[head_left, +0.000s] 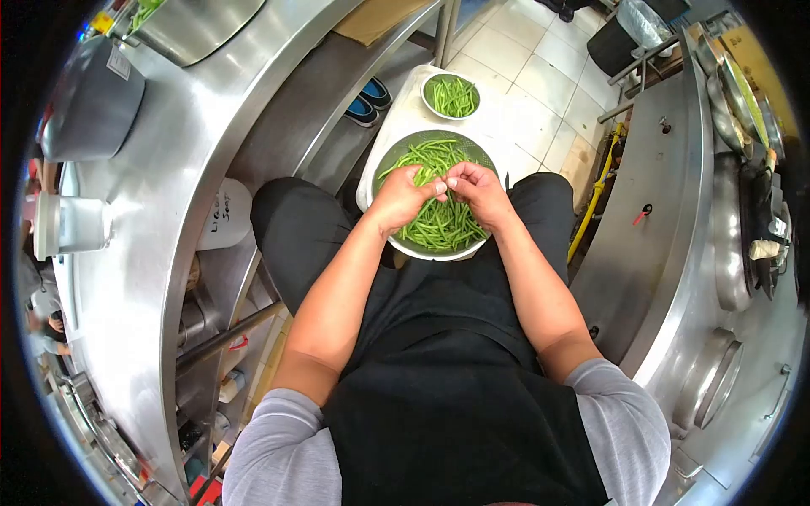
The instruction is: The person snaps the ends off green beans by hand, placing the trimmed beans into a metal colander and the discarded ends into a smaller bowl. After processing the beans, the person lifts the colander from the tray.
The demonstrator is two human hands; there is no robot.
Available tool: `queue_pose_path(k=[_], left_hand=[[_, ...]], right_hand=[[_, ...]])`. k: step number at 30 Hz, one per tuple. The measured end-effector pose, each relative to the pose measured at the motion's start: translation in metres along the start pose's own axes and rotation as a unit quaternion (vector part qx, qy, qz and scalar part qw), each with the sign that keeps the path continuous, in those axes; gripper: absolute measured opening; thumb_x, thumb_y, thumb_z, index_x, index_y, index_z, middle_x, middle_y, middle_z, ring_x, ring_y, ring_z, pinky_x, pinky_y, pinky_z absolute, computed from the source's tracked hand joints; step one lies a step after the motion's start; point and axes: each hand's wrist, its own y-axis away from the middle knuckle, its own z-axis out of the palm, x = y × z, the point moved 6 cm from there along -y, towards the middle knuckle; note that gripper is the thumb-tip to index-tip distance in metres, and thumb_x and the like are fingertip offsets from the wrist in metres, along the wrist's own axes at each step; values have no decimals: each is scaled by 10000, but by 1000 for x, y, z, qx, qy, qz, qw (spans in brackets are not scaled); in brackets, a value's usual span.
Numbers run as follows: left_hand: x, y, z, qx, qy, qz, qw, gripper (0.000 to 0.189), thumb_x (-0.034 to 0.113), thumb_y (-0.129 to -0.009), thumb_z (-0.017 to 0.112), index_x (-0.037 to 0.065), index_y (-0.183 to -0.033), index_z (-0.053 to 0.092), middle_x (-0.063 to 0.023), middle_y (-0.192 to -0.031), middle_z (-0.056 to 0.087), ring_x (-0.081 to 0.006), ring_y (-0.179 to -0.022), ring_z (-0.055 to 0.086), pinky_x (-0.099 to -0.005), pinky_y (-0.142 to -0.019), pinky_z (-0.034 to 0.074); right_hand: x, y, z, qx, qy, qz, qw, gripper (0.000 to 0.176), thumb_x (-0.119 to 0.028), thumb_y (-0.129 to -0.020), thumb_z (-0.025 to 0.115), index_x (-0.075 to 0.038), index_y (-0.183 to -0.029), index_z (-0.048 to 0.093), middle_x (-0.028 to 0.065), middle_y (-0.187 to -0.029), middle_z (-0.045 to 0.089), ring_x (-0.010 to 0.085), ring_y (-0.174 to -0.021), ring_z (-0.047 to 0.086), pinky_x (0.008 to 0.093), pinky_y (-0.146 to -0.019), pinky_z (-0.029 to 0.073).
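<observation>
A round metal colander (483,150) heaped with green beans (434,221) sits between my knees. Over the middle of the heap, my left hand (407,199) and my right hand (481,192) meet at the fingertips. Both are closed in a pinch, apparently on one green bean that the fingers mostly hide. Just beyond the colander stands a smaller white bowl (424,99), also filled with green beans. Colander and bowl rest on a white stool or low stand (396,118).
A steel counter (211,110) curves along the left, carrying a grey pot (93,99) and a lidded plastic container (76,226). Below it are a white jug (228,215) and dark shoes (367,103). Steel equipment (641,177) with pans (730,228) lines the right, beside a yellow pipe (599,190).
</observation>
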Motion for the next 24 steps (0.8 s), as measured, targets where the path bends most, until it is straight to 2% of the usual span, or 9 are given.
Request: queue_pose_path(k=[1,3,4,6,11,15,21,22,24], left_hand=[[4,2,1,-1,-2,-1,1000,226,128,-977,721,9,-1164,678,-62,-949,746,-113,-754,674,-275,-691,542],[9,6,3,-8,32,-39,999,172,165,-999,701,46,-1121,681,-38,-937,739,-58,-628,568,-227,-544,447],[6,4,3,-9,30,-39,999,172,165,-999,701,46,-1121,681,-38,-937,739,-58,-628,568,-227,-544,447],[-4,2,4,-7,42,-71,997,175,208,-1022,681,71,-1129,663,-22,-922,737,-27,-555,453,-205,-469,341],[-13,5,2,-24,81,-113,990,218,240,-1029,682,79,-1169,637,-21,-908,732,-31,-522,429,-214,-461,347],[-20,6,3,-42,98,-141,984,224,257,-1017,700,77,-1145,661,-38,-898,740,-32,-496,414,-217,-447,343],[-15,9,3,-46,53,-126,990,257,248,-984,743,67,-1161,698,-48,-908,757,-13,-501,412,-207,-432,336],[-20,8,1,-27,31,-127,991,234,206,-968,754,58,-1143,705,-44,-898,754,-29,-517,440,-217,-441,340],[-22,8,-5,0,-31,-104,994,234,176,-961,750,40,-1148,712,-49,-892,750,-59,-599,552,-240,-521,430]], right_hand=[[1,-1,-1,-10,-5,4,1000,79,-123,-987,715,-51,-1005,688,22,-956,748,56,-790,633,207,-667,433],[1,-2,0,-20,-11,6,1000,81,-133,-988,715,-58,-995,685,14,-943,750,57,-780,636,204,-663,429],[1,-2,1,-19,-16,5,1000,80,-136,-986,718,-63,-990,685,12,-927,749,56,-760,632,203,-653,421],[2,-3,-2,-19,-21,0,1000,79,-138,-984,721,-68,-985,685,10,-912,747,56,-741,628,201,-644,413],[-2,3,3,-26,-17,3,1000,76,-38,-934,749,-41,-973,684,61,-928,744,109,-760,670,239,-727,504],[-1,6,6,-42,-24,8,999,96,7,-909,752,-26,-965,681,60,-921,732,117,-776,663,257,-781,525],[2,4,-7,58,22,-7,998,109,20,-880,749,-26,-956,686,16,-894,703,80,-814,638,237,-774,508],[2,3,-5,54,21,-10,998,109,20,-880,749,-26,-956,686,16,-894,703,80,-814,638,237,-774,508],[-3,5,-3,49,124,-18,991,109,16,-884,753,-20,-963,688,2,-886,702,60,-796,626,222,-748,503]])
